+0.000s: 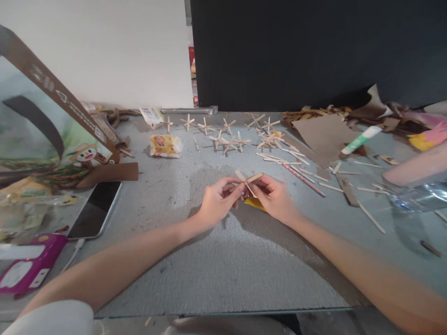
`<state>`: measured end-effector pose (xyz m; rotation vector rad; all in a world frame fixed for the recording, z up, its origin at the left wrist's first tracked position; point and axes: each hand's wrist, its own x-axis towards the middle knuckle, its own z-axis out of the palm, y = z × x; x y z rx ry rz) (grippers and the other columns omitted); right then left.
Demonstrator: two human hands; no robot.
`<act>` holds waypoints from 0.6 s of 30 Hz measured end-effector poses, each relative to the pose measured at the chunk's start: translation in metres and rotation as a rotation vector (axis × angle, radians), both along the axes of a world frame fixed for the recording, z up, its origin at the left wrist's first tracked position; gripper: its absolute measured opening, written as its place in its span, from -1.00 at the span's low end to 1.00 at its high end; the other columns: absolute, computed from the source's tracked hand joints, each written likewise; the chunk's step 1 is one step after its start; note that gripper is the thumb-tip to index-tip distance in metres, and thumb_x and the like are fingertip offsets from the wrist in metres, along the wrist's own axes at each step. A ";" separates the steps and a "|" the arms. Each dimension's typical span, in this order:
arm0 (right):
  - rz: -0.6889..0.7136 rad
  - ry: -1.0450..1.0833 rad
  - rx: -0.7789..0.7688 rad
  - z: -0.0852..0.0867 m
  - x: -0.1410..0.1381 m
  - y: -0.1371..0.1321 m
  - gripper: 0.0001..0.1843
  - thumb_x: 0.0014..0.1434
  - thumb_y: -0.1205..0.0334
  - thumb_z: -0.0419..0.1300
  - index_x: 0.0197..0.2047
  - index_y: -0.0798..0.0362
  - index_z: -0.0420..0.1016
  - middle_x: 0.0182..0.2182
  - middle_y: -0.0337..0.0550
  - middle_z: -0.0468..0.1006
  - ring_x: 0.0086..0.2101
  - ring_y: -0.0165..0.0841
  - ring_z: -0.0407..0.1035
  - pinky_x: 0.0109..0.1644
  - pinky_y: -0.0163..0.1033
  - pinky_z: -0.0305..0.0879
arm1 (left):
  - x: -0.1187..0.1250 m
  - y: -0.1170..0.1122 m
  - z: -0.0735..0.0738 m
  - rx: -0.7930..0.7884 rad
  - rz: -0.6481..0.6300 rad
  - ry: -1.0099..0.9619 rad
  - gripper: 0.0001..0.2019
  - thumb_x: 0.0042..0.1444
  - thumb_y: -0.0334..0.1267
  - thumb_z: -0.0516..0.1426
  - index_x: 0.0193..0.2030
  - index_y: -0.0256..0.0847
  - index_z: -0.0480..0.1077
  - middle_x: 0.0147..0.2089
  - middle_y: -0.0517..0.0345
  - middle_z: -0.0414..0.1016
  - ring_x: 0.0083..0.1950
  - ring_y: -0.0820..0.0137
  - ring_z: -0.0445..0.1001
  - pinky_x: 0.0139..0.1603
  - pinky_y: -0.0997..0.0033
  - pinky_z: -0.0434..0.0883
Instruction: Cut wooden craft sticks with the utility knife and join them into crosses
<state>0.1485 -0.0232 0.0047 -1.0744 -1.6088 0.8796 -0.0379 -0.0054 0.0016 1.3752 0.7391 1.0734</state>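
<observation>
Both hands meet over the middle of the grey table point(216, 274). My left hand point(218, 201) and my right hand point(275, 197) pinch a small bundle of crossed wooden craft sticks point(247, 179) between their fingertips. A yellow object point(254, 203) lies on the table just under my right hand, mostly hidden. Several finished star-shaped stick crosses point(228, 139) lie in rows farther back, with loose flat sticks point(279, 158) to their right.
A phone point(96, 209) and a purple device point(30, 267) lie at the left by a printed cardboard box point(45, 130). A snack packet point(165, 145), a red pencil point(303, 180), a glue tube point(361, 139), brown card scraps point(323, 135) and a clear bottle point(419, 195) crowd the back and right.
</observation>
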 end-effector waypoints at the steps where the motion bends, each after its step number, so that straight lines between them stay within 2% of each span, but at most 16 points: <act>1: 0.001 0.000 -0.001 0.000 0.000 0.000 -0.63 0.36 -0.15 0.19 -0.19 -0.01 0.53 -0.38 -0.15 0.62 -0.37 -0.31 0.51 -0.21 -0.18 0.51 | 0.000 0.000 -0.001 0.002 0.004 0.006 -0.56 0.17 0.13 0.30 -0.09 -0.23 0.49 -0.43 0.19 0.55 -0.56 0.54 0.41 -0.52 0.50 0.38; 10: -0.035 0.045 -0.023 0.001 -0.004 -0.002 -0.64 0.32 -0.16 0.25 -0.20 -0.02 0.54 -0.38 -0.16 0.64 -0.36 -0.30 0.54 -0.21 -0.18 0.53 | -0.002 -0.002 -0.001 0.035 0.031 0.015 -0.55 0.20 0.14 0.27 -0.05 -0.25 0.55 -0.40 0.13 0.58 -0.58 0.54 0.40 -0.53 0.48 0.40; 18: 0.003 0.139 -0.071 0.003 -0.006 0.000 -0.61 0.26 -0.21 0.29 -0.24 -0.04 0.55 -0.41 -0.18 0.61 -0.38 -0.29 0.54 -0.22 -0.16 0.54 | -0.001 -0.004 0.000 0.047 0.044 -0.014 -0.56 0.20 0.11 0.28 -0.06 -0.26 0.57 -0.41 0.11 0.59 -0.57 0.54 0.41 -0.53 0.49 0.42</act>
